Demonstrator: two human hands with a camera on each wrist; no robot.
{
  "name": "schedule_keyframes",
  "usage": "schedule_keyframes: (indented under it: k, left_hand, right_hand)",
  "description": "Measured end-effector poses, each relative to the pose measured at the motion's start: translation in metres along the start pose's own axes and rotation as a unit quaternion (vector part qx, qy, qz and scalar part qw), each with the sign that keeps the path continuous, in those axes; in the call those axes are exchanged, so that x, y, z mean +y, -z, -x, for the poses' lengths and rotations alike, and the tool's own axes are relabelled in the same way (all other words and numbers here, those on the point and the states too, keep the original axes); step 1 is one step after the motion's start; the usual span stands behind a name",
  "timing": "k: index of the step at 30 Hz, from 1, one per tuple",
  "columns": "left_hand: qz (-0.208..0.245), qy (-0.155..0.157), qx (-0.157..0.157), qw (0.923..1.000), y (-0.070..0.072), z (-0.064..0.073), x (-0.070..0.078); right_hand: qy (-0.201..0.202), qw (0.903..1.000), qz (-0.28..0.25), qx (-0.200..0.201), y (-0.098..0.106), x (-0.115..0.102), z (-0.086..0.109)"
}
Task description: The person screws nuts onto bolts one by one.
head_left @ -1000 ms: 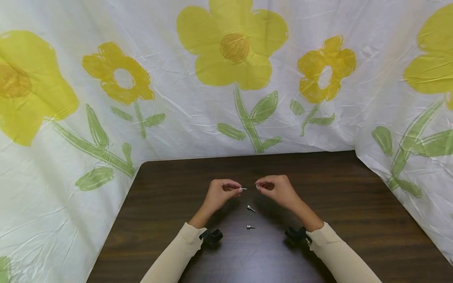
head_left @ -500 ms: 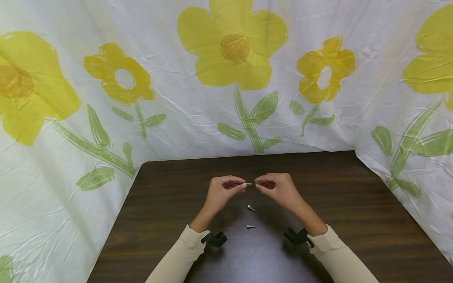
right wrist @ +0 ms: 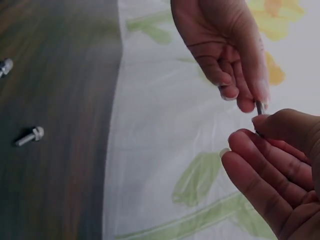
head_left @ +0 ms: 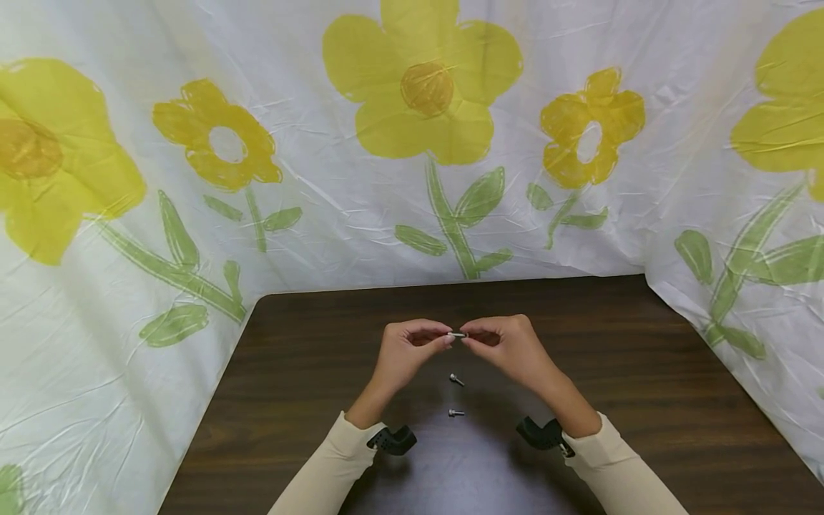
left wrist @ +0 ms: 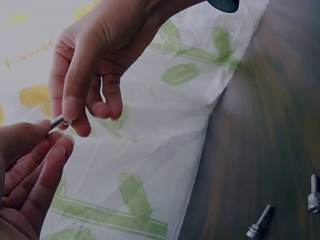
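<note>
In the head view my left hand [head_left: 400,357] and right hand [head_left: 515,350] meet above the table. Between thumb and fingers my left hand pinches a slim metal bolt [head_left: 457,335], its shank lying level toward the right. The right fingertips pinch a small metal nut [left wrist: 66,123], mostly covered by them, at the shank's end. Whether the nut is on the thread cannot be told. Two more bolts lie below the hands: a slanted bolt [head_left: 456,380] and, nearer the body, a second bolt [head_left: 456,413]. Both have thick heads, with what look like nuts or washers near them.
The dark wooden table [head_left: 309,400] stretches under both arms. A white curtain [head_left: 335,214] with yellow flowers hangs along its back and sides. Black camera mounts sit on the left wrist [head_left: 394,440] and right wrist [head_left: 539,433].
Both hands have risen slightly. The left has moved right, bringing the bolt across the gap to the nut in the right fingers. The two bolts on the table have stayed put.
</note>
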State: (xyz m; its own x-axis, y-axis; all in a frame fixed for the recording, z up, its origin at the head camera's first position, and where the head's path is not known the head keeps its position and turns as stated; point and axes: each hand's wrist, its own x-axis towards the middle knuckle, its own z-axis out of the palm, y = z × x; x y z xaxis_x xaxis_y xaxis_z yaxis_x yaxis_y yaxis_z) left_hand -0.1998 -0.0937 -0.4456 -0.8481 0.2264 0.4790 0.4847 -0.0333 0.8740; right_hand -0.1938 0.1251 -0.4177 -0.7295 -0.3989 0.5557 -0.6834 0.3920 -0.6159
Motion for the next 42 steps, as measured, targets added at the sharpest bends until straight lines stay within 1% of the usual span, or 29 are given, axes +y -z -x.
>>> schedule_keyframes:
  k: [5, 8, 12, 15, 17, 19, 22, 24, 27, 31, 37, 42]
  left_hand:
    - [-0.008, -0.009, 0.001, 0.9999, -0.003, -0.001, 0.009]
    - [-0.010, -0.026, -0.001, 0.9996, -0.005, -0.002, 0.022]
    - [-0.007, -0.040, -0.002, 0.9992, -0.008, -0.003, 0.039]
    - [-0.007, -0.048, -0.001, 0.9988, -0.008, -0.005, 0.045]
    - [-0.007, -0.052, 0.002, 0.9986, -0.008, -0.005, 0.043]
    - [-0.003, -0.055, 0.005, 0.9985, -0.008, -0.006, 0.038]
    - [0.006, -0.058, 0.009, 0.9983, -0.007, -0.006, 0.029]
    - [0.013, -0.064, 0.010, 0.9978, -0.007, -0.007, 0.028]
    - [0.021, -0.070, 0.011, 0.9973, -0.006, -0.007, 0.030]
    - [0.028, -0.079, 0.011, 0.9964, -0.006, -0.008, 0.033]
    - [0.033, -0.107, 0.014, 0.9936, -0.007, -0.009, 0.036]
    - [0.030, -0.133, 0.025, 0.9904, -0.008, -0.008, 0.037]
  right_hand:
    - [0.013, 0.9999, 0.006, 0.004, 0.002, -0.006, -0.002]
    - [0.030, 0.9994, 0.003, 0.016, 0.004, -0.008, -0.003]
    - [0.039, 0.9982, -0.019, 0.041, 0.005, -0.011, -0.003]
    - [0.027, 0.9970, -0.046, 0.057, 0.006, -0.013, -0.003]
    - [0.018, 0.9955, -0.066, 0.065, 0.007, -0.014, -0.003]
    - [0.010, 0.9937, -0.087, 0.070, 0.007, -0.014, -0.003]
    - [0.007, 0.9914, -0.109, 0.073, 0.007, -0.015, -0.002]
    - [0.007, 0.9900, -0.120, 0.075, 0.007, -0.015, -0.002]
    - [0.014, 0.9881, -0.131, 0.079, 0.008, -0.015, -0.001]
    - [0.032, 0.9859, -0.137, 0.090, 0.008, -0.017, -0.003]
    - [0.061, 0.9859, -0.122, 0.097, 0.009, -0.020, -0.005]
    - [0.063, 0.9840, -0.133, 0.100, 0.007, -0.023, -0.007]
